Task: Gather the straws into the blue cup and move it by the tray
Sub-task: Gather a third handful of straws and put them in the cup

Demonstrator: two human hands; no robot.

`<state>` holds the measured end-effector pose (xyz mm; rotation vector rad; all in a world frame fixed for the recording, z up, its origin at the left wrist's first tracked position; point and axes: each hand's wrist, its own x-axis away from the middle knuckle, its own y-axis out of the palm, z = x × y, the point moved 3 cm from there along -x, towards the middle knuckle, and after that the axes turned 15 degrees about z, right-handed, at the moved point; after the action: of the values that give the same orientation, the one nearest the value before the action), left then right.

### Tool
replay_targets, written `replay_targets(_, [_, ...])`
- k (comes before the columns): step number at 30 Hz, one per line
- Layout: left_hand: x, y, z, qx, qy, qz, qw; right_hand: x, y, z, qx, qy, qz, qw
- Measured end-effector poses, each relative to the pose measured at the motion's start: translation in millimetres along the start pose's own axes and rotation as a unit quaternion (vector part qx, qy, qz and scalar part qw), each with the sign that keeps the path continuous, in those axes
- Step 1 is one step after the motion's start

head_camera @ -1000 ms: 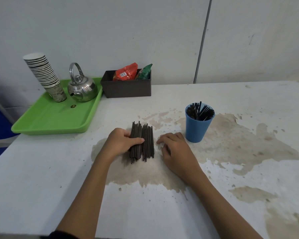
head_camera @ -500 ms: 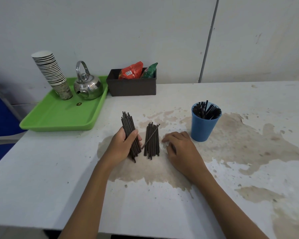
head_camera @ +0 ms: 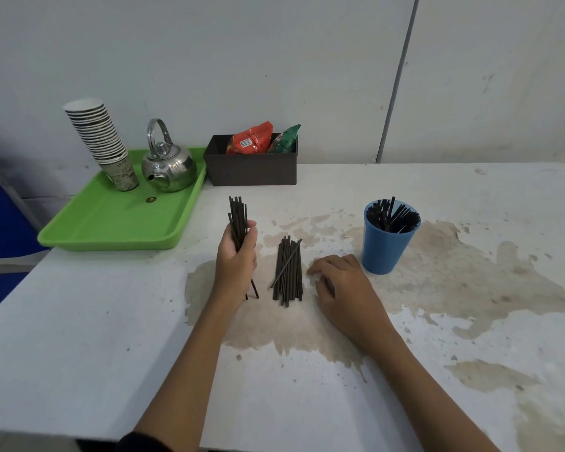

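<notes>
White stained table (head_camera: 405, 370) against a pale wall. Left hand (head_camera: 236, 256) has just lifted a bunch of straws (head_camera: 238, 220) upright, fist closed round them, left of the cup (head_camera: 387, 243). Second pile (head_camera: 288, 270) lies flat between that hand and the cup. Right hand (head_camera: 343, 285) rests loosely open just left of the cup, apparently empty. Tray (head_camera: 111, 226) sits far left; half the loose straws look ready to go in

I see dark straw bundle (head_camera: 237, 216) upright in grip; loose straws (head_camera: 288, 270) flat on table; blue cup (head_camera: 387, 240) part-filled; green tray (head_camera: 118, 220) far left.
</notes>
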<state>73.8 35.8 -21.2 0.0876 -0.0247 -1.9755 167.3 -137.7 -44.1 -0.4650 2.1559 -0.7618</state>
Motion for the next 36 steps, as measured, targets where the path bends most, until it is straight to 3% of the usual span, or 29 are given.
replay_targets(8, [5, -5, -6, -0.052, 0.012, -0.002, 0.999, 0, 0, -1, 0.006, -0.002, -0.001, 1.0])
replay_targets(16, [-5, -12, 6, 0.068, -0.045, 0.028, 0.996, 2, -1, -1, 0.009, -0.001, -0.004, 1.0])
replay_targets(24, [-12, -10, 19, 0.074, -0.017, -0.011, 0.997, 2, 0, -1, 0.011, -0.003, -0.003, 1.0])
replay_targets(32, [-13, -9, 18, 0.046, 0.059, 0.069, 0.995, 1, -1, -1, 0.008, -0.003, -0.002, 1.0])
replay_targets(36, [-8, -7, 3, 0.003, 0.048, 0.054, 0.997, 1, 0, 0, 0.005, -0.001, 0.0, 1.0])
